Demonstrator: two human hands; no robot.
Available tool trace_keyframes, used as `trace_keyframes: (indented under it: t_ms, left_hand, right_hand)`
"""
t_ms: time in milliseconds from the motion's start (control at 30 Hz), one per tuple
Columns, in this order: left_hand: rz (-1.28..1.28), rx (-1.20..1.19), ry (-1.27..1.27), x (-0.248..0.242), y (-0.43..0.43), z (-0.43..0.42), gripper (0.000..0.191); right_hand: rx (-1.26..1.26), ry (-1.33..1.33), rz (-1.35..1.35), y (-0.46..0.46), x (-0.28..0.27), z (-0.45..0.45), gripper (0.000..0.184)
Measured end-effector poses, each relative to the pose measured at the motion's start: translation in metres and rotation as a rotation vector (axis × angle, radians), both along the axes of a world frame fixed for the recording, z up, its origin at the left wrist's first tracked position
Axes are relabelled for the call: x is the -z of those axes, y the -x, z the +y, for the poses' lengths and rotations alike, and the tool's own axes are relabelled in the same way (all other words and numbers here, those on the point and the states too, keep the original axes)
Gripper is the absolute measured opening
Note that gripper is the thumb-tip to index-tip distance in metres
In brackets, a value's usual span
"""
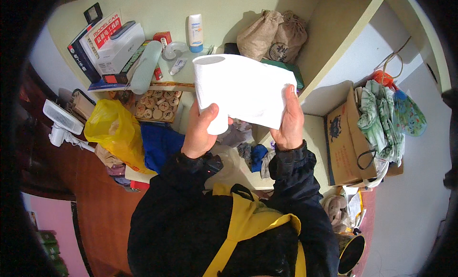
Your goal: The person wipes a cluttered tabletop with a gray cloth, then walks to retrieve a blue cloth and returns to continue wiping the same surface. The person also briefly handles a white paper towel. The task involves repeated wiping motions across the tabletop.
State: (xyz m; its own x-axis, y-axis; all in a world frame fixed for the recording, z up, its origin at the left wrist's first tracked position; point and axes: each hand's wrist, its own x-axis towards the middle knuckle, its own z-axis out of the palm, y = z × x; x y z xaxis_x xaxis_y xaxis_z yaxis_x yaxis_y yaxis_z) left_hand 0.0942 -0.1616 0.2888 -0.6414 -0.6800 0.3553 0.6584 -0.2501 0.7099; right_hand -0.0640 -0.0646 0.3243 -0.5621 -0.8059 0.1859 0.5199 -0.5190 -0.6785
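Observation:
My left hand (201, 130) grips a white paper roll (212, 94) around its lower part, thumb across the front. From the roll a length of paper (256, 87) stretches to the right. My right hand (289, 119) pinches the far edge of that sheet, with the thumb on the near face. Both hands are raised in front of the shelves. Behind the roll, a glass shelf top (179, 74) is partly hidden by the paper.
A box of round xiangqi pieces (157, 105) lies left of my left hand, above a yellow plastic bag (114, 130). Burlap sacks (259, 33), a lotion bottle (195, 33) and books (86, 58) stand at the back. A cardboard box (347, 141) is at the right.

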Motion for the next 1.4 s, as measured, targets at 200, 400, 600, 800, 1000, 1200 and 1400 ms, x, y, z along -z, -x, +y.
trace_keyframes:
  t_ms: [200,400,600,800,1000,1200,1400]
  left_hand:
    - [-0.013,-0.052,0.009,0.001,0.002,0.004,0.05]
    - [0.017,-0.099,-0.019,0.005,0.011,0.005,0.047]
    - [0.02,-0.094,-0.031,0.012,0.018,0.011,0.046]
    - [-0.114,0.18,-0.035,0.012,0.024,0.027,0.06]
    - [-0.171,0.264,-0.148,0.02,0.026,0.024,0.052]
    - [-0.244,-0.077,0.135,0.028,0.031,0.027,0.05]
    - [-0.261,-0.19,0.298,0.014,0.027,0.037,0.05]
  right_hand:
    - [-0.047,0.023,0.041,0.013,0.016,0.004,0.047]
    - [-0.252,0.211,-0.01,0.015,0.043,0.008,0.08]
    - [-0.388,0.233,0.219,0.0,0.058,0.006,0.106]
    - [-0.112,0.025,0.186,0.01,0.036,-0.001,0.075]
    - [-0.183,0.224,0.136,0.007,0.018,-0.003,0.044]
    - [0.132,0.094,0.45,-0.036,0.031,0.016,0.045]
    - [0.274,0.108,1.026,-0.033,0.035,0.035,0.036]
